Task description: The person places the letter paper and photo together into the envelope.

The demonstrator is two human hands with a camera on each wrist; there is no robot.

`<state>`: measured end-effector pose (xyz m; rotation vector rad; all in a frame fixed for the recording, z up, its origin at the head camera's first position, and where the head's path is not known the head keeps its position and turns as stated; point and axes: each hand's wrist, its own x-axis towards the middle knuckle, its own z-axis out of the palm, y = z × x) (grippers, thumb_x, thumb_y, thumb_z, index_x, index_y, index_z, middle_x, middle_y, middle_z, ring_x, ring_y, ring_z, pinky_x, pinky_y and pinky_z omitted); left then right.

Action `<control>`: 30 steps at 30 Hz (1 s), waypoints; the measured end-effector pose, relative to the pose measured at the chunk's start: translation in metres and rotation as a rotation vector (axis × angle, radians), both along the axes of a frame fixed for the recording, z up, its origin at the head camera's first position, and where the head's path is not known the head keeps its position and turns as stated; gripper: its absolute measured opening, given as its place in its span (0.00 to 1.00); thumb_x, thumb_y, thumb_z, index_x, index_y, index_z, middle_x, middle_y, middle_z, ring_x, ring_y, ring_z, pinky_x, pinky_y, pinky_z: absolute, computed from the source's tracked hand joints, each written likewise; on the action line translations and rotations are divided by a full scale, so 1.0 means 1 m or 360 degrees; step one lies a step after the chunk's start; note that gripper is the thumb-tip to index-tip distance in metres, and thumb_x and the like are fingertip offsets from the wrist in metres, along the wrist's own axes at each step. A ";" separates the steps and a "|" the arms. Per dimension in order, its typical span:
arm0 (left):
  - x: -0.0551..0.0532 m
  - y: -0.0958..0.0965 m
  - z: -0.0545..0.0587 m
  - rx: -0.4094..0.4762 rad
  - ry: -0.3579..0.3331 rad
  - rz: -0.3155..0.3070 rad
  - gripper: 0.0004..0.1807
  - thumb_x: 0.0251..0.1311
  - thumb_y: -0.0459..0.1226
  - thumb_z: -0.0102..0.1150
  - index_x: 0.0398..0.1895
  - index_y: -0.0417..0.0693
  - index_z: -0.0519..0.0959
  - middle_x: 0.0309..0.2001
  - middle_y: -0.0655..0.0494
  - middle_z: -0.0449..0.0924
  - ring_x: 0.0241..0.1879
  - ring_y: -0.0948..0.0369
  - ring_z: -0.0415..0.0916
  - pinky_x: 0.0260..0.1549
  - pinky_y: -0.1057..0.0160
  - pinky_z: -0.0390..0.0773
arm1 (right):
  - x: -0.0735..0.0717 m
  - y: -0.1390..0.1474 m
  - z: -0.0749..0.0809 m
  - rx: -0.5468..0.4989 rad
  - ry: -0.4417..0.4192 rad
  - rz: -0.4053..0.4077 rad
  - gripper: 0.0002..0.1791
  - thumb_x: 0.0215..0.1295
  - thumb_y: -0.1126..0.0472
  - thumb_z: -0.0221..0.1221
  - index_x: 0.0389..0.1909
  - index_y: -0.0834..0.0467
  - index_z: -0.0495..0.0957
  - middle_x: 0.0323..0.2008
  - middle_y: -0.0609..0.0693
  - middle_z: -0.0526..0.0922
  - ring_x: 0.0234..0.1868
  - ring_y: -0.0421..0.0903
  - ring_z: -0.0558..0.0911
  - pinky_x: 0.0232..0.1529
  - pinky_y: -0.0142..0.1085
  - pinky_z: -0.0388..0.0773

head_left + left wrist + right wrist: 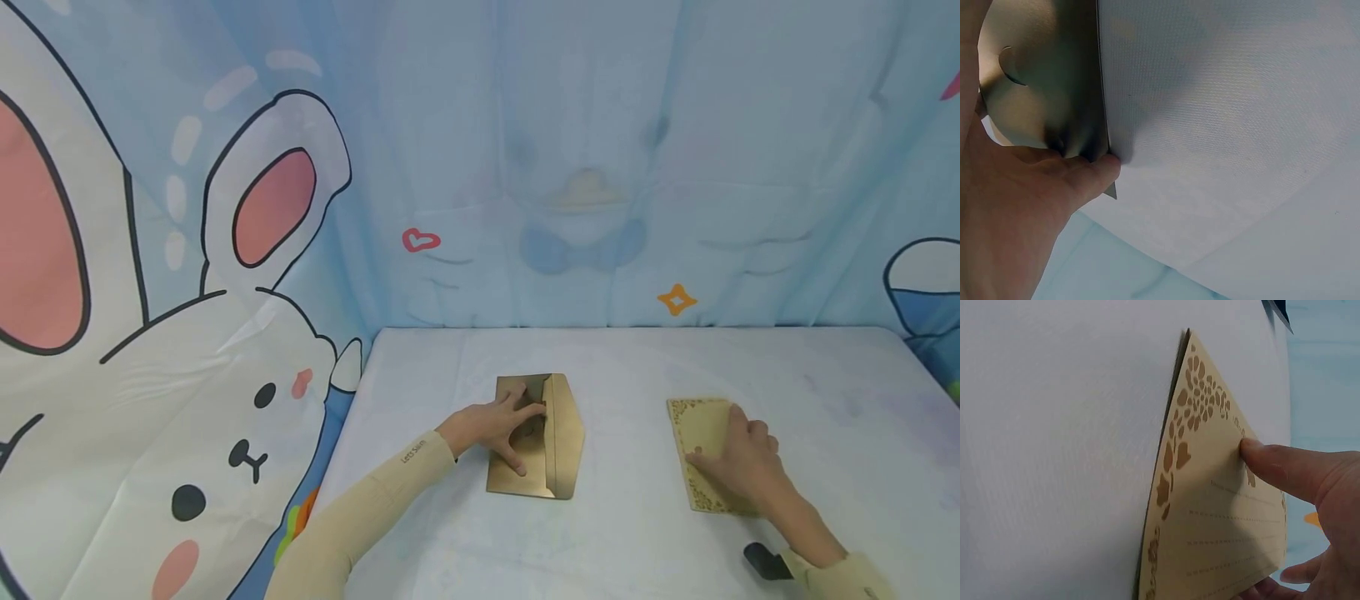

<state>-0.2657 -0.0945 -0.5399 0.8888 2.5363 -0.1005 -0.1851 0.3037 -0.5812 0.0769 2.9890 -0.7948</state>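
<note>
A gold envelope lies on the white table with its pointed flap unfolded to the right. My left hand rests on it with fingers spread, and in the left wrist view the envelope looks bent near the fingertips. Farther right, my right hand pinches a cream card by its right side. In the right wrist view the thumb lies on the card's face, which bears brown floral patterns and dashed lines. The other fingers are partly hidden behind the card.
White cloth covers the table. Behind it hangs a light blue curtain; a cartoon rabbit print is on the left side. A black object is by the right wrist.
</note>
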 end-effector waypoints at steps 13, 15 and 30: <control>0.001 0.000 0.000 -0.0011 -0.0006 0.0014 0.63 0.41 0.72 0.68 0.79 0.77 0.43 0.82 0.45 0.34 0.78 0.45 0.53 0.45 0.51 0.82 | 0.002 0.020 0.003 -0.0001 -0.0109 0.0123 0.45 0.66 0.62 0.61 0.68 0.85 0.45 0.50 0.84 0.71 0.45 0.71 0.78 0.43 0.59 0.77; 0.001 0.000 -0.001 -0.0008 -0.0007 0.0019 0.63 0.41 0.72 0.69 0.79 0.77 0.43 0.82 0.45 0.34 0.78 0.45 0.53 0.45 0.51 0.82 | 0.005 0.021 0.004 -0.0027 -0.0141 0.0116 0.44 0.68 0.62 0.59 0.69 0.83 0.43 0.45 0.81 0.73 0.39 0.66 0.80 0.37 0.54 0.78; 0.000 0.000 0.000 0.0027 -0.0057 0.0033 0.62 0.41 0.70 0.70 0.79 0.79 0.44 0.82 0.46 0.31 0.79 0.45 0.47 0.37 0.53 0.81 | 0.008 0.046 0.000 -0.0159 -0.0137 0.0181 0.34 0.72 0.70 0.48 0.72 0.78 0.47 0.44 0.71 0.77 0.36 0.50 0.79 0.27 0.36 0.73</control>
